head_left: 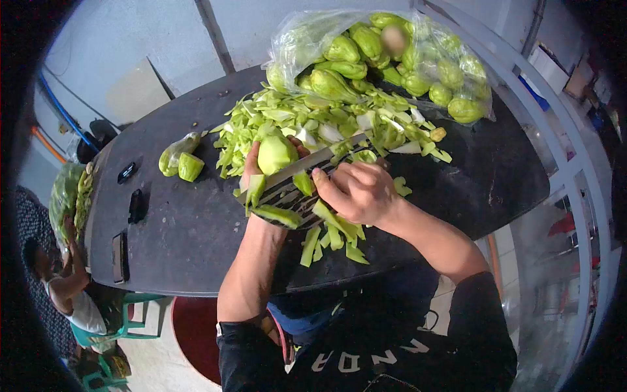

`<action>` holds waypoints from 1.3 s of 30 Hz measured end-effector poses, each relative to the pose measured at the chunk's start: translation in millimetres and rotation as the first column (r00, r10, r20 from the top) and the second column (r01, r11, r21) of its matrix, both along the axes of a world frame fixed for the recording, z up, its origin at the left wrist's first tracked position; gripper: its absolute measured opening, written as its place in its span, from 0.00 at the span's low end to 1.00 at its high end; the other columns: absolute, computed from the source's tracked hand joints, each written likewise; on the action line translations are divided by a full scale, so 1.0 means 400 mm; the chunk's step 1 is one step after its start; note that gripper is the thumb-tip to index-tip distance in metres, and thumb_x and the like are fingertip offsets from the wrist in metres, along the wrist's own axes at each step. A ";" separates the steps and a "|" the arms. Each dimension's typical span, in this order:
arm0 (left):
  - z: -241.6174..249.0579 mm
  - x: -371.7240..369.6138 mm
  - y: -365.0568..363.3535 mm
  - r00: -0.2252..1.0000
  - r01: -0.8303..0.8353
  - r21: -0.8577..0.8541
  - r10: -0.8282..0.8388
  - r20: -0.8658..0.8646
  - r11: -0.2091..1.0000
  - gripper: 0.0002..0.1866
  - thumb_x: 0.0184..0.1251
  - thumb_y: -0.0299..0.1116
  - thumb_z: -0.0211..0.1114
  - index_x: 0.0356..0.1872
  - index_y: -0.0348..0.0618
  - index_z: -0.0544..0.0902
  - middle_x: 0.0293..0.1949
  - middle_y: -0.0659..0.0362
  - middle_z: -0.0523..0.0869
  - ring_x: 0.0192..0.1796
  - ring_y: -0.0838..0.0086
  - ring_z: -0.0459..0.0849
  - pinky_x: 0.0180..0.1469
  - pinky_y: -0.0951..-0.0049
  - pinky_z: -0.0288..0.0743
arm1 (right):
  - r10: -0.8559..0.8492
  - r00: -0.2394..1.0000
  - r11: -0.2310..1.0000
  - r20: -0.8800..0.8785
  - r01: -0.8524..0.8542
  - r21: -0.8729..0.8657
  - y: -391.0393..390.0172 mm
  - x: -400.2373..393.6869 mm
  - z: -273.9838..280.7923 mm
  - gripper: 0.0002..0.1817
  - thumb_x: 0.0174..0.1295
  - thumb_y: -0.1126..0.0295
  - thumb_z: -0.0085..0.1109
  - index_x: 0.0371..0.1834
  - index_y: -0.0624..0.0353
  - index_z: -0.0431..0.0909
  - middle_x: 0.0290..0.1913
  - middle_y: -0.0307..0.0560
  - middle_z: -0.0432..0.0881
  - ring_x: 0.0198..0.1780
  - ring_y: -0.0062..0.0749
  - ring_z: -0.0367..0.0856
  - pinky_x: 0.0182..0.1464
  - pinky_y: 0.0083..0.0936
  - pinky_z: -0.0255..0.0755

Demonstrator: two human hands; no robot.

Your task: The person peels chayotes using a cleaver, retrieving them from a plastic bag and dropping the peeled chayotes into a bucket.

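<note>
Hands, two, bare, both occupied; clock directions run from the peeled chayote, with 12 at the top of the view.

Left hand (251,168): curled around one peeled chayote (277,153), held above the dark surface (196,235); palm hidden behind chayote and blade, fingertips showing at 3 o'clock.

Right hand (359,191): closed in a fist on a knife (320,157); handle concealed in the grip, thumb extended along the tool. Blade slants across the chayote's lower edge; dark streaks below it are hard to make out. Green slices lie against or over the blade, hiding parts of it.

Heap of peelings (251,127), from 10 to 2 o'clock, partly masked by the hands.

Loose strips (334,238), at 5 o'clock.

Clear plastic bag (290,49) of whole chayotes (343,49), at 2 o'clock; film veils many, count uncertain, one round patch blurred.

Cut green piece (191,167) beside a plastic-wrapped one (175,157), at 9 o'clock.

Small dark objects (135,206), three, at 8 to 9 o'clock; too small to identify.

Seated person (72,287), at 8 o'clock, near bagged greens (65,189); detail lost toward the dark lens edge.

Red tub (196,333), at 7 o'clock, cut off by surface and sleeve.
</note>
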State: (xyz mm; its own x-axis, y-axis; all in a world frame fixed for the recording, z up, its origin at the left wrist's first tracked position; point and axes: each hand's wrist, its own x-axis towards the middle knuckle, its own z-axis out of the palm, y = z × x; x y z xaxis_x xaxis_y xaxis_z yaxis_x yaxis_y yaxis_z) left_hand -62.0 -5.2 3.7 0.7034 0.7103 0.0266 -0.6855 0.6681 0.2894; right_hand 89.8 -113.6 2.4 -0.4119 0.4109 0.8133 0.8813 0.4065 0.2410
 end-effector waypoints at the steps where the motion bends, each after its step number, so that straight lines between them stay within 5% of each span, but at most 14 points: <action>1: -0.002 0.002 -0.002 0.997 -0.044 0.029 0.046 -0.054 0.999 0.24 0.70 0.50 0.53 0.47 0.36 0.77 0.41 0.49 0.82 0.43 0.59 0.82 0.49 0.60 0.80 | -0.013 1.000 1.000 0.022 0.013 0.014 -0.001 -0.002 0.001 0.14 0.52 0.71 0.58 0.43 0.61 0.79 0.19 0.34 0.69 0.21 0.26 0.75 0.21 0.24 0.73; 6: -0.020 0.005 0.012 1.000 0.010 0.025 -0.011 0.013 1.000 0.24 0.71 0.50 0.52 0.47 0.36 0.78 0.40 0.49 0.83 0.43 0.59 0.82 0.49 0.59 0.80 | -0.018 0.998 1.000 0.053 0.017 0.025 -0.004 0.001 0.006 0.13 0.52 0.71 0.58 0.41 0.62 0.79 0.19 0.34 0.68 0.22 0.24 0.75 0.21 0.22 0.72; 9: 0.029 0.006 -0.019 0.943 -0.227 0.023 0.226 -0.246 0.974 0.22 0.72 0.49 0.51 0.49 0.38 0.79 0.42 0.51 0.84 0.45 0.61 0.82 0.53 0.60 0.78 | -0.091 0.996 0.995 -0.024 0.090 -0.031 0.003 0.019 0.003 0.11 0.53 0.72 0.58 0.40 0.62 0.80 0.19 0.36 0.73 0.21 0.27 0.78 0.22 0.24 0.73; 18: 0.057 -0.001 -0.027 0.914 -0.284 0.034 0.281 -0.291 0.958 0.22 0.72 0.50 0.53 0.50 0.40 0.78 0.44 0.52 0.84 0.47 0.64 0.82 0.55 0.63 0.76 | -0.100 0.974 0.978 -0.204 0.058 -0.202 0.020 0.053 -0.006 0.14 0.53 0.71 0.61 0.44 0.60 0.77 0.20 0.43 0.78 0.22 0.39 0.82 0.22 0.35 0.75; 27: 0.063 -0.007 -0.042 0.962 -0.167 0.137 0.192 -0.196 0.976 0.22 0.74 0.48 0.50 0.55 0.42 0.78 0.47 0.53 0.84 0.48 0.65 0.83 0.51 0.64 0.80 | 0.000 0.968 0.981 -0.252 -0.049 -0.188 0.001 0.058 0.016 0.13 0.56 0.72 0.59 0.45 0.60 0.76 0.21 0.45 0.79 0.23 0.42 0.82 0.23 0.38 0.74; 29: 0.054 -0.018 -0.026 0.966 -0.135 0.146 0.163 -0.199 0.980 0.23 0.74 0.48 0.50 0.56 0.41 0.77 0.47 0.52 0.84 0.48 0.64 0.83 0.52 0.64 0.80 | -0.077 0.961 0.977 -0.265 0.020 -0.212 0.004 0.061 0.022 0.09 0.57 0.72 0.58 0.41 0.58 0.74 0.21 0.47 0.79 0.23 0.44 0.83 0.23 0.39 0.75; 30: 0.061 -0.034 -0.019 0.983 0.031 0.200 0.006 -0.183 0.979 0.23 0.74 0.48 0.50 0.57 0.41 0.77 0.47 0.52 0.84 0.48 0.65 0.84 0.51 0.63 0.81 | -0.171 0.949 0.953 -0.267 0.090 -0.289 0.014 0.074 0.015 0.09 0.58 0.71 0.58 0.39 0.57 0.71 0.22 0.51 0.80 0.25 0.50 0.83 0.25 0.43 0.75; 33: 0.051 0.009 -0.038 0.934 -0.101 0.148 0.145 -0.328 0.984 0.23 0.74 0.49 0.50 0.56 0.41 0.76 0.47 0.50 0.83 0.47 0.65 0.83 0.47 0.59 0.81 | -0.309 0.898 0.897 -0.313 0.166 -0.409 0.023 0.119 0.009 0.10 0.58 0.70 0.59 0.40 0.55 0.68 0.24 0.54 0.81 0.27 0.56 0.83 0.27 0.48 0.74; 35: 0.031 0.010 -0.026 0.993 0.106 0.304 -0.083 -0.088 0.947 0.23 0.74 0.49 0.50 0.55 0.40 0.76 0.48 0.49 0.82 0.46 0.63 0.83 0.45 0.58 0.80 | -0.350 0.898 0.861 -0.266 0.197 -0.468 0.020 0.145 0.008 0.11 0.59 0.69 0.59 0.41 0.55 0.67 0.25 0.56 0.82 0.28 0.59 0.82 0.29 0.51 0.74; 36: 0.057 0.023 -0.048 0.980 -0.026 0.194 0.064 -0.189 0.981 0.24 0.74 0.47 0.51 0.58 0.38 0.74 0.43 0.49 0.82 0.43 0.63 0.80 0.42 0.66 0.77 | -0.393 0.876 0.835 -0.281 0.212 -0.507 0.015 0.142 0.019 0.13 0.56 0.72 0.61 0.43 0.55 0.69 0.27 0.55 0.82 0.31 0.58 0.82 0.31 0.49 0.74; 39: 0.049 0.019 -0.028 0.949 -0.205 0.069 0.215 -0.229 0.976 0.24 0.74 0.48 0.50 0.57 0.37 0.75 0.45 0.49 0.82 0.44 0.61 0.79 0.46 0.61 0.76 | -0.411 0.855 0.824 -0.316 0.201 -0.529 0.012 0.122 0.020 0.16 0.52 0.74 0.63 0.43 0.56 0.71 0.29 0.53 0.82 0.33 0.58 0.82 0.33 0.46 0.74</action>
State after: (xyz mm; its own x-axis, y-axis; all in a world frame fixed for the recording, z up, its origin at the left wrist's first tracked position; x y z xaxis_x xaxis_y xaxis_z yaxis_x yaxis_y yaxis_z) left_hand -54.6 -16.2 23.3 0.5286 0.8445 -0.0860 -0.7188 0.4992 0.4838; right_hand 138.4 -108.7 10.4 0.1194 0.8244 0.5533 0.9504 0.0663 -0.3039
